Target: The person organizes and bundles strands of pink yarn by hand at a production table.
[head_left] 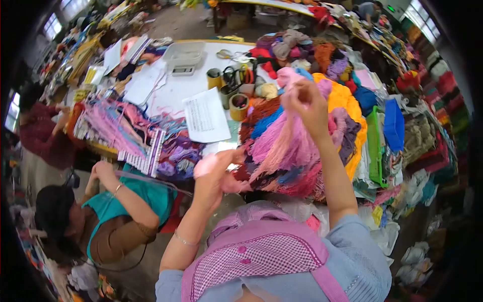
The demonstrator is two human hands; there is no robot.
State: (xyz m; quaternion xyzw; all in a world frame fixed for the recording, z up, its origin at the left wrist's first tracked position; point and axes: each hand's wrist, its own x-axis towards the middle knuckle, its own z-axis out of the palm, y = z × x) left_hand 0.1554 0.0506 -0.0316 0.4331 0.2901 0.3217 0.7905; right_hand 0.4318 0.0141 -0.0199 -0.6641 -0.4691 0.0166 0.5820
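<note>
My right hand [309, 103] is raised over the yarn heap, its fingers pinched on a strand bundle of light pink yarn [289, 78]. Pale pink strands [282, 151] hang below it across a brighter pink-purple skein [299, 146]. Lower and to the left, my left hand [212, 178] is closed around more pink yarn [234, 184], which bulges out on both sides of the fingers. Blur hides the exact grip of its fingertips. Orange-yellow yarn [347, 105] and blue yarn [269, 121] lie in the heap close to my right hand.
A printed sheet [206, 116], scissors in a holder [232, 78], tape rolls [239, 106] and a clear plastic tub [183, 55] are on the table. Cards with colored strands [151, 158] lie left. A co-worker [118, 216] sits at the left. Green [375, 146] and blue baskets [394, 125] stand right.
</note>
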